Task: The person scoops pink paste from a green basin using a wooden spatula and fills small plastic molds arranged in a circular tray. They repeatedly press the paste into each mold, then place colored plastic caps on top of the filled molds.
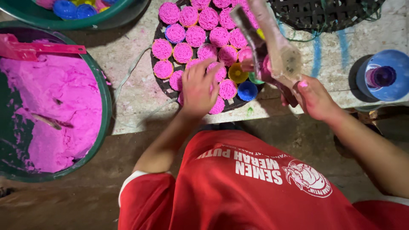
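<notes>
Head view: a round dark tray [158, 81] sits at 12 o'clock on the grey worktop [132, 102]. It is full of little pink cakes [196, 36] in small cups.

The left hand [198, 87] lies on top of the cakes at the near edge of the tray, with its fingers bent down over them. I cannot tell if its grip is pinching a cake or only pressing. The right hand [315, 100] is at 2 o'clock. Its grip is closed tight around a long flat stick [277, 47] smeared with pink, which is held up over the tray.

It looks like the cakes are being handled on the tray. They look crumbly, so any move here needs a soft touch.

Counting:
- About twenty-two pink cakes show. More may hide under the hand.
- One yellow cup [237, 73] and one blue cup [247, 90] have no pink on top.
- There are two green tubs. The big tub [104, 102] at 9 o'clock holds pink powder and one pink scoop [30, 49].
- One blue jug [394, 85] stands at 3 o'clock.
- One woven basket [324, 12] is at 1 o'clock.
</notes>
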